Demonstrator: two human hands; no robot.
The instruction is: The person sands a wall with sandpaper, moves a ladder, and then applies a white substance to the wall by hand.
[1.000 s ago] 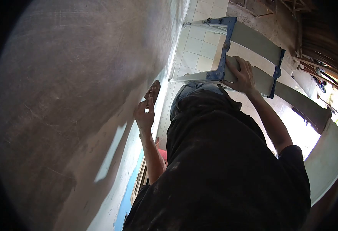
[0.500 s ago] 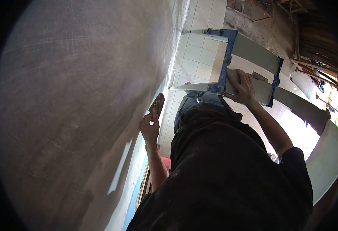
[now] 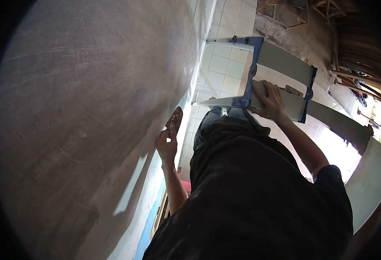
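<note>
My left hand (image 3: 166,146) is closed on a brown trowel (image 3: 175,119) with a rounded, tapering end, held close against the grey plastered wall (image 3: 82,112). Its handle is mostly hidden by my fingers. On the other side, my right hand (image 3: 269,103) grips a broad step of a stepladder (image 3: 252,69) with blue brackets, fingers over its surface. My body stands right beside the ladder.
Pale tiles (image 3: 221,65) run along the foot of the wall. Lower down, the wall has a white and light blue strip (image 3: 149,216). A curved pale panel (image 3: 370,186) lies at the right. Wooden beams (image 3: 359,78) stand at the upper right.
The view has shifted slightly. My left hand and the trowel sit a little further left and lower. My right hand stays on the ladder step.
</note>
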